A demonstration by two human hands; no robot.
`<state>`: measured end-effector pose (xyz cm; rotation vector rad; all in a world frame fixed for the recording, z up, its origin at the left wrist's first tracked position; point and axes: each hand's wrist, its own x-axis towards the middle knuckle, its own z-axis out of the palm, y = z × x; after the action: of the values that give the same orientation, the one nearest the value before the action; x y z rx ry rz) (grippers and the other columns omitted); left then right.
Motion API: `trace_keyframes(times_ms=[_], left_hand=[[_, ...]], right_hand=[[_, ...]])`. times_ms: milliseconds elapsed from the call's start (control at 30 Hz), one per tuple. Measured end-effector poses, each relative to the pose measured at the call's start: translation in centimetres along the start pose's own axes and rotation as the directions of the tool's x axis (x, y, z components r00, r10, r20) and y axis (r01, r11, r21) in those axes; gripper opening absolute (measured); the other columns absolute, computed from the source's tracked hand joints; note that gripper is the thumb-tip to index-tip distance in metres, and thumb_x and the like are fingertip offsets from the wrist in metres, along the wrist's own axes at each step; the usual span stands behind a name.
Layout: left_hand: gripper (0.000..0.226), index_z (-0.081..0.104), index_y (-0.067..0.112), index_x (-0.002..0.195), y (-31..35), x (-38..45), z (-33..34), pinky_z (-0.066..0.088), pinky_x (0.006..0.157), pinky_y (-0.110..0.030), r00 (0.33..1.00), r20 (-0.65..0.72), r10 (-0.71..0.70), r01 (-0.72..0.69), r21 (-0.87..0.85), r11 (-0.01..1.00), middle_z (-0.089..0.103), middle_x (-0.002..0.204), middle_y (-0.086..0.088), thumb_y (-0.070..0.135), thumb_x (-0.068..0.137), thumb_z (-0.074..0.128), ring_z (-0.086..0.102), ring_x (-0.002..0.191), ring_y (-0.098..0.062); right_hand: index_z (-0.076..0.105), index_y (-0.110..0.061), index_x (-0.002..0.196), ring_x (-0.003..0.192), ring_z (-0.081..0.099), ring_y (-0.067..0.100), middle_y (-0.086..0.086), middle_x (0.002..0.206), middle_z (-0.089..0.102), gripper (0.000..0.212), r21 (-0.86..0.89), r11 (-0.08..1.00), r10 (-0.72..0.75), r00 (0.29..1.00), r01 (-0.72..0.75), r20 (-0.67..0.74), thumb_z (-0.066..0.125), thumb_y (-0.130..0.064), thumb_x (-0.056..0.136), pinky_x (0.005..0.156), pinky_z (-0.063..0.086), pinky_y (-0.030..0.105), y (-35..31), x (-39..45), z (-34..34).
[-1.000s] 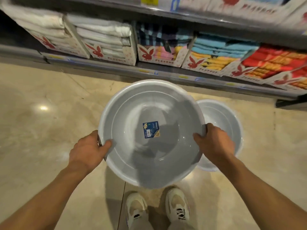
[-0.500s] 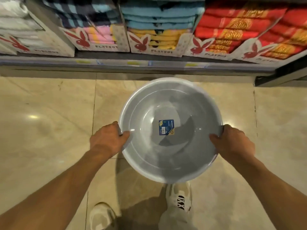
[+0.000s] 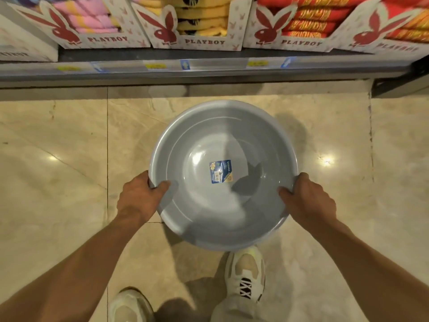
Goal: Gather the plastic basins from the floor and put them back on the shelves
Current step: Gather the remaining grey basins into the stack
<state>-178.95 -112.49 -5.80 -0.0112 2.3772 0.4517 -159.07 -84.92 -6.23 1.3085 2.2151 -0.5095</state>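
A round grey plastic basin (image 3: 222,126) with a blue label on its bottom hangs level above the floor, in front of me. My left hand (image 3: 137,198) grips its left rim, thumb inside the bowl. My right hand (image 3: 308,201) grips the right rim the same way. Whether another basin lies under it is hidden. No other basin shows on the floor.
A low shelf (image 3: 209,66) with price tags runs across the top, filled with cardboard display boxes (image 3: 199,40) of folded towels in pink, yellow and red. Glossy beige floor tiles (image 3: 58,182) lie all around. My two white shoes (image 3: 246,275) stand below the basin.
The view has shifted right along the shelf and closer to it. The second basin seen on the floor a second ago is out of sight. Both hands keep their grip.
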Motion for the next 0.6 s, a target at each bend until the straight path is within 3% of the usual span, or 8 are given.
trace_keyframes(times_ms=[100, 333, 600], left_hand=[[0.026, 0.065, 0.025, 0.102, 0.6, -1.7, -2.2, 0.051, 0.072, -0.035, 0.999, -0.037, 0.036, -0.038, -0.037, 0.999, 0.067, 0.083, 0.007, 0.046, 0.087, 0.066, 0.064, 0.082, -0.023], [0.016, 0.066, 0.029, 0.096, 8.2, -10.3, -9.9, 0.058, 0.075, -0.04, 0.984, -0.066, 0.167, -0.174, -0.109, 0.979, 0.071, 0.083, 0.007, 0.042, 0.086, 0.067, 0.068, 0.081, -0.02], [0.019, 0.068, 0.029, 0.096, 22.8, -29.6, -21.3, 0.054, 0.063, -0.03, 0.861, 0.049, 0.505, -0.507, 0.027, 0.862, 0.068, 0.075, 0.012, 0.043, 0.083, 0.066, 0.067, 0.072, -0.013]], right_hand=[[0.04, -0.018, 0.088, 0.052, 0.04, 0.013, -0.009, 0.066, 0.044, 0.029, 0.052, 0.998, -0.025, 0.998, 0.028, -0.049, 0.051, -0.045, 0.087, 0.049, 0.025, 0.031, 0.2, -1.5, -1.9], [0.044, -0.018, 0.088, 0.053, 0.049, 0.018, -0.005, 0.067, 0.052, 0.029, 0.162, 0.987, 0.026, 0.988, -0.001, -0.152, 0.053, -0.046, 0.086, 0.048, 0.033, 0.028, 2.9, -8.8, -13.1], [0.048, -0.019, 0.086, 0.058, 0.048, 0.014, -0.007, 0.07, 0.052, 0.027, 0.376, 0.908, 0.279, 0.936, -0.185, -0.212, 0.056, -0.045, 0.085, 0.048, 0.03, 0.029, 12.5, -30.2, -31.7]])
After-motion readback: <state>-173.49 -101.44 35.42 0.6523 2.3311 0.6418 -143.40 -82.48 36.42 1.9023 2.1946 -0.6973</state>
